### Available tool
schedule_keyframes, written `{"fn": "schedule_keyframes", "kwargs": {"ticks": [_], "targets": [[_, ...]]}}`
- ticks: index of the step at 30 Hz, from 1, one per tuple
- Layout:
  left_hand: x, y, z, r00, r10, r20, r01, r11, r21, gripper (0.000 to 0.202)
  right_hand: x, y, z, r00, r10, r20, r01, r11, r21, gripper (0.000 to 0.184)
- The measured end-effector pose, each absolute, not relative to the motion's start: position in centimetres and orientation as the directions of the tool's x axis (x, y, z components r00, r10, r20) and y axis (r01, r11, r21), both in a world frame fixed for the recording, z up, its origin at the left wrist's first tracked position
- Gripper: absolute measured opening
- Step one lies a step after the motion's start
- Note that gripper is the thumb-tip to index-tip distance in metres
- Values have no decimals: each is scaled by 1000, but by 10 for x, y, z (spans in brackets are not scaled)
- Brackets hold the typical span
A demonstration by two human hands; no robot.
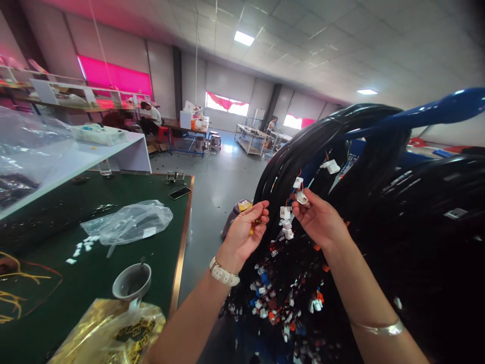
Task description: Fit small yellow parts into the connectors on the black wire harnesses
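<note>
My right hand (322, 220) pinches a white plastic connector (302, 197) between thumb and fingers. Other white connectors (286, 222) hang on thin wires just left of those fingers. My left hand (244, 230), with a white watch strap on its wrist, is curled closed a short way to the left. Small yellow pieces (252, 230) show between its fingers; their exact kind is too small to tell. Both hands are in front of a thick bundle of black cables (295, 151), whose ends below carry many white, blue and orange connectors (269, 303).
At left, a green-topped table (159, 268) carries a clear plastic bag (132, 220), white bits, a grey bowl (132, 283), a phone (180, 193) and a bag of yellow and black parts (125, 333). A blue bar (428, 111) passes over the cables. People sit and stand farther back.
</note>
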State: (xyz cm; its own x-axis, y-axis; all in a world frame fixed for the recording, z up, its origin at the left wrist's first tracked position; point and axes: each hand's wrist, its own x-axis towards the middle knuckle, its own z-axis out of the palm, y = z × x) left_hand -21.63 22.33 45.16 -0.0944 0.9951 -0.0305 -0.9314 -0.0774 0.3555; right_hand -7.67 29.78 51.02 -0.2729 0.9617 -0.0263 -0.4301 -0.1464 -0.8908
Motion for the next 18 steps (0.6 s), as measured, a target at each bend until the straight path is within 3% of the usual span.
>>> {"fn": "schedule_keyframes", "kwargs": {"ticks": [8, 18], "targets": [[-197, 218, 468, -35, 999, 26, -899, -43, 435, 16, -77, 297, 510, -295, 956, -6, -429, -138, -893, 14], [-178, 224, 481, -163, 978, 130, -813, -208, 544, 9, -72, 296, 509, -302, 953, 15, -424, -121, -897, 7]]}}
